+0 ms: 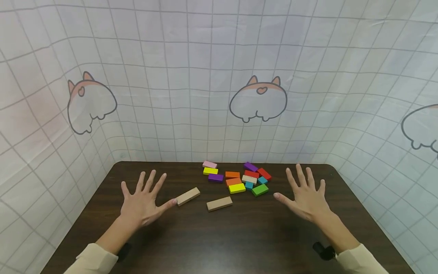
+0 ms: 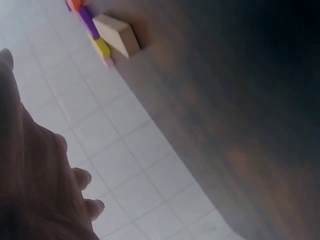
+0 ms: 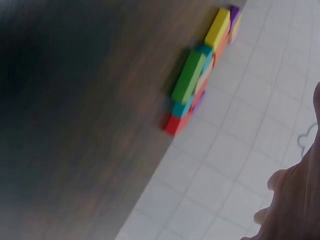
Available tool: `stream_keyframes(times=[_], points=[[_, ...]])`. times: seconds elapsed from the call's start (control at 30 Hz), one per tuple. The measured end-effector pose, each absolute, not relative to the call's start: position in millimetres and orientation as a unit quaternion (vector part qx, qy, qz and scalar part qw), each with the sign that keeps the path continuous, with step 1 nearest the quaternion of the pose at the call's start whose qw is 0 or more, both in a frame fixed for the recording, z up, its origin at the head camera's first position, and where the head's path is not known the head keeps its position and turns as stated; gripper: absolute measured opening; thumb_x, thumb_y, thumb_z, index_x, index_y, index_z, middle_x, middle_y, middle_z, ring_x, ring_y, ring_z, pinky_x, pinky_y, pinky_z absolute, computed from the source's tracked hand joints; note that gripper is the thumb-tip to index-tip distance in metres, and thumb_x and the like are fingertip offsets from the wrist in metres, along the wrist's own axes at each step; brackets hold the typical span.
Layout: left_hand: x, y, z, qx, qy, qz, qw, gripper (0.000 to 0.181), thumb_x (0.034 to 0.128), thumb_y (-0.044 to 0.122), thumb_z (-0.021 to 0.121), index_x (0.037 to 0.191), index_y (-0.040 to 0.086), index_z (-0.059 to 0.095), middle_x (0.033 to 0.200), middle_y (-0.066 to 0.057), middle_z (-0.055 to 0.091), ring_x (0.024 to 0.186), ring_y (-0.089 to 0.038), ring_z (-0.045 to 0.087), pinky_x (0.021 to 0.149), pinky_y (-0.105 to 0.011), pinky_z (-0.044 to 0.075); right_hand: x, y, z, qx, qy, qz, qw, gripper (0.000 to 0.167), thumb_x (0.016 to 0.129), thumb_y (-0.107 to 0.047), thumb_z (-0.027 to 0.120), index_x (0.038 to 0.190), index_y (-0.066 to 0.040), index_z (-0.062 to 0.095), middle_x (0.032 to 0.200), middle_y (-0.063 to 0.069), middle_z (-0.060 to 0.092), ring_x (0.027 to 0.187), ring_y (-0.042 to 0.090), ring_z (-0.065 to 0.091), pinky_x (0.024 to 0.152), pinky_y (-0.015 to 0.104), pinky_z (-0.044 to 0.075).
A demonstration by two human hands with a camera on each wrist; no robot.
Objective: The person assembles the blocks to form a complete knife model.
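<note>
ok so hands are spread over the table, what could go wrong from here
Lowering the left hand might nudge the left plain block, whose end it overlaps in the head view. Grabbing the green block could disturb the blue block close behind it. The pink block lies near the far edge of the table, so a push away could tip it over.

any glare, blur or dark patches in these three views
Head view: fairly crisp, with a pale sheen on the near part of the table; left wrist view: soft and hazy, the left hand in shade, the table darkening toward the upper right; right wrist view: also soft, edges of the green block slightly blurred.
</note>
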State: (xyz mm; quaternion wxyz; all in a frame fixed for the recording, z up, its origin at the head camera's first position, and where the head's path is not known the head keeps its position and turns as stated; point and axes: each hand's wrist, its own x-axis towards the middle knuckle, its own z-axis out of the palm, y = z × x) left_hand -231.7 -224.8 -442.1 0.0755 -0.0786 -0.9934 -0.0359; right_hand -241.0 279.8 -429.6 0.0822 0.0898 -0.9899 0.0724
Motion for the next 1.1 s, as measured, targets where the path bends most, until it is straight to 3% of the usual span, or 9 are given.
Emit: stream_keyframes(times=[0.37, 0.6, 0.8, 1.1], points=[[-218.6, -208.2, -467.1, -0.066, -0.994, -0.076, 0.034, 0.099, 0.0886, 0.087, 0.037, 0.166, 0.029, 0.017, 0.172, -0.013, 0.014, 0.157, -0.046, 0.010, 0.107, -0.087, -0.005, -227.0, 238.5, -457.6, 0.106, -0.984, 0.116, 0.079, 0.098, 0.092, -0.074, 0.051, 0.166, -0.018, 0.019, 0.172, 0.018, 0.009, 0.156, 0.051, 0.008, 0.109, 0.085, 0.009], [-223.0, -202.0, -474.3, -0.065, -0.991, -0.116, 0.021, 0.098, 0.0894, 0.086, 0.039, 0.166, 0.031, 0.012, 0.172, -0.014, 0.013, 0.157, -0.048, 0.008, 0.107, -0.087, -0.003, -231.6, 215.2, -469.1, 0.117, -0.977, 0.164, 0.065, 0.093, 0.095, -0.070, 0.050, 0.165, -0.016, 0.020, 0.173, 0.016, 0.008, 0.156, 0.048, 0.010, 0.111, 0.083, 0.010], [-230.9, -199.2, -477.7, -0.084, -0.981, -0.170, 0.036, 0.096, 0.0908, 0.082, 0.044, 0.166, 0.035, 0.009, 0.172, -0.014, 0.016, 0.157, -0.048, 0.012, 0.108, -0.086, 0.004, -237.4, 195.9, -472.8, 0.132, -0.965, 0.221, 0.047, 0.091, 0.096, -0.067, 0.053, 0.166, -0.020, 0.017, 0.173, 0.014, 0.009, 0.154, 0.049, 0.015, 0.113, 0.081, 0.012], [-243.6, -196.0, -479.8, -0.095, -0.959, -0.254, 0.080, 0.092, 0.0932, 0.072, 0.055, 0.165, 0.036, 0.011, 0.168, -0.014, 0.029, 0.152, -0.043, 0.028, 0.111, -0.081, 0.016, -248.5, 175.1, -477.7, 0.135, -0.935, 0.329, 0.013, 0.091, 0.095, -0.062, 0.058, 0.166, -0.024, 0.016, 0.172, 0.012, 0.013, 0.154, 0.047, 0.015, 0.113, 0.080, 0.010]])
